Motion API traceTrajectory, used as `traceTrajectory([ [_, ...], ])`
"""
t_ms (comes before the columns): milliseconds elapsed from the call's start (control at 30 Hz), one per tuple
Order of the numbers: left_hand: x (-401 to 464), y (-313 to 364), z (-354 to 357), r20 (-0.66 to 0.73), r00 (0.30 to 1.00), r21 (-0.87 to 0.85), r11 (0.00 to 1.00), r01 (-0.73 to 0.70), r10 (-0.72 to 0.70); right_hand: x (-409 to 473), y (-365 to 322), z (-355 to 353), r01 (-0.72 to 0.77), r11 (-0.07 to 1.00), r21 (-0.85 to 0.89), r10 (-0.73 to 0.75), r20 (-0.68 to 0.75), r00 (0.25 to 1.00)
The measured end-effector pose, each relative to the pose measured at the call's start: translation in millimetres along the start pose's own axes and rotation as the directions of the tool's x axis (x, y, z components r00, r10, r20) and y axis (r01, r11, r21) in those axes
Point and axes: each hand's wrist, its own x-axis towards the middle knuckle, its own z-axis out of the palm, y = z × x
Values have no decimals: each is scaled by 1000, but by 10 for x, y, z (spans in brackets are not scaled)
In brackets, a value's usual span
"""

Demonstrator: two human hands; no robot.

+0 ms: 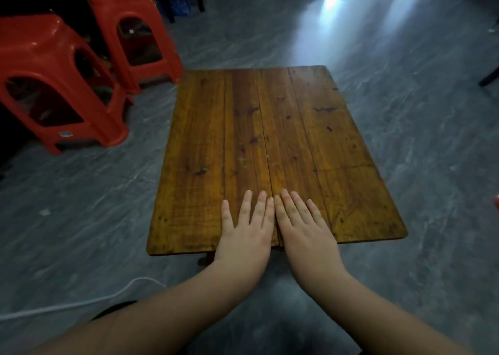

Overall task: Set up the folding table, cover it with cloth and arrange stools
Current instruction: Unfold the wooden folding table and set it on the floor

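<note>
A grey marbled floor [81, 192] fills most of the frame, with pale streaks of light across its upper right.

One wooden folding table [272, 149] stands unfolded in the centre of the frame, its top flat and bare, with no cloth on it. A seam runs down the middle of the top from the far edge to the near edge, splitting it into two leaves, and each leaf shows plank lines and dark knots. A bit of dark leg shows under the near edge, at lower centre.

Two red plastic stools stand on the floor in the upper left of the frame, well apart from the hands. The nearer stool [51, 66] is at the far left; the farther stool [140, 12] stands behind it and just beside the table's far left corner. Both are upright, with arched openings in their sides.

Two bare forearms reach up from the bottom edge. The left hand [245, 233] lies palm down on the table's near edge, just left of the seam, fingers straight and a little spread. The right hand [305, 230] lies flat in the same way just right of the seam. Their inner fingers touch over the seam. Neither hand holds anything.

One white cable [67, 306] trails across the floor in the lower left.
</note>
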Motion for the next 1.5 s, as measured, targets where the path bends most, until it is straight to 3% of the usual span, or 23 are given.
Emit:
traceTrajectory([
  [567,-126,118,88,12,1000,-68,997,-27,27,-171,56,138,1,1000,-5,-1,-21,1000],
  [867,-233,-27,-336,211,972,-305,951,-37,106,-276,-42,-440,-6,998,68,-15,309,951],
  [1100,-258,-4,-493,316,946,-353,934,48,71,-216,-44,-663,-66,986,150,-5,425,905],
  [1300,-328,-189,-740,522,850,-364,920,148,70,-286,79,-885,-93,967,237,-73,607,791],
  [1500,-171,-181,-850,370,928,-312,946,91,33,-360,88,-742,-124,968,218,24,412,911],
])
